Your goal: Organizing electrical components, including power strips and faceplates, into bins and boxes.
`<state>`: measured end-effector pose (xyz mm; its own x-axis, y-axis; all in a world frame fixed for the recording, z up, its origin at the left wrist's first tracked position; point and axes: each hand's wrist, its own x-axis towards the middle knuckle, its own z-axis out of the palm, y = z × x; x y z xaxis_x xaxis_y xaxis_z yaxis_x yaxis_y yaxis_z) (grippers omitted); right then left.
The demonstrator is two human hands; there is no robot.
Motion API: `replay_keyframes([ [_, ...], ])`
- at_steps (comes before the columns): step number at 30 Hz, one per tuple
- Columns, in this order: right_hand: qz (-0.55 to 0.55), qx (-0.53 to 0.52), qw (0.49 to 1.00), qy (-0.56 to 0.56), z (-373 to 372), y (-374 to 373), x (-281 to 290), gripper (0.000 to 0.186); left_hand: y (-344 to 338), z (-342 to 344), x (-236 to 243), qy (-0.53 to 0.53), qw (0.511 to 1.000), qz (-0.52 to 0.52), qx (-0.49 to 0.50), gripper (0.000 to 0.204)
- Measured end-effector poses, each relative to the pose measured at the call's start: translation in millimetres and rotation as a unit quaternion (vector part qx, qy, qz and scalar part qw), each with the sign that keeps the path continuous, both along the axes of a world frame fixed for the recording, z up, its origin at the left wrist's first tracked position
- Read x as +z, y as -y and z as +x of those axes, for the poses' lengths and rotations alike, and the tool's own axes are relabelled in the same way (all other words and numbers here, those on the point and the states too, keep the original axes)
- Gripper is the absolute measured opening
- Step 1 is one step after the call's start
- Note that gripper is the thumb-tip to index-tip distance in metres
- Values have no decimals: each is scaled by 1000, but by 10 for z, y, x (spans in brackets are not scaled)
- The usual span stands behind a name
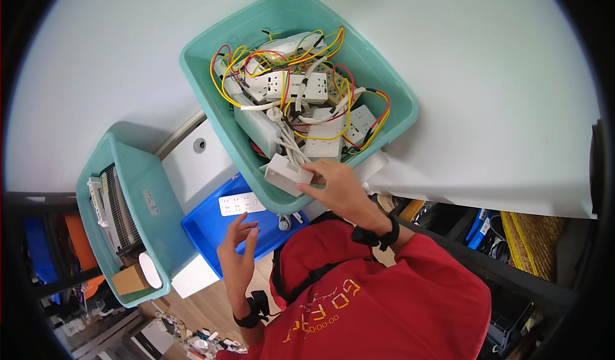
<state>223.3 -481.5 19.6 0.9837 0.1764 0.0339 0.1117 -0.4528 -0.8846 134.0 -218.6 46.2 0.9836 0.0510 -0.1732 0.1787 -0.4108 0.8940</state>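
Note:
A teal bin (391, 103) in front of me holds several white power strips (307, 87), tangled with yellow, red and white wires. At its near corner, my right hand (339, 184) grips the end of a white box-shaped unit (287, 174) between thumb and fingers. A bundle of white cord (291, 143) lies against this unit; sockets on it are not visible. Lower left, my left hand (238, 254) is raised with its fingers apart, holding nothing. Just beyond its fingertips, a white power strip (240, 203) lies in a blue tray (204, 222).
A second teal bin (168, 200) stands at the left with a mesh panel (118, 209) and a brown box (130, 280). A white plug (284, 222) lies near the tray's right end. Shelves with a yellow woven item (528, 241) are at the lower right. Loose parts (195, 341) lie on the floor.

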Motion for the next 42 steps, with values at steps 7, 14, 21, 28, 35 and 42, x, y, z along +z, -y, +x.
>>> replay_keyframes([
  [7,-209,61,976,26,-79,-192,-34,46,-44,11,-16,-9,1000,7,-8,37],
  [14,-353,87,931,25,-26,-409,28,36,-133,15,22,-25,999,12,-25,35],
  [21,-373,69,925,10,11,-468,-38,33,-291,-11,-42,-12,1000,10,-10,32],
  [28,-402,47,914,21,26,-552,-80,27,-431,-22,-103,-3,1000,3,-16,31],
  [35,-447,135,884,0,297,-416,-115,28,-546,-39,-153,-1,1000,0,-14,30],
  [42,-430,78,896,-76,389,-351,-90,45,-646,-93,-169,-9,1000,10,-14,29],
])
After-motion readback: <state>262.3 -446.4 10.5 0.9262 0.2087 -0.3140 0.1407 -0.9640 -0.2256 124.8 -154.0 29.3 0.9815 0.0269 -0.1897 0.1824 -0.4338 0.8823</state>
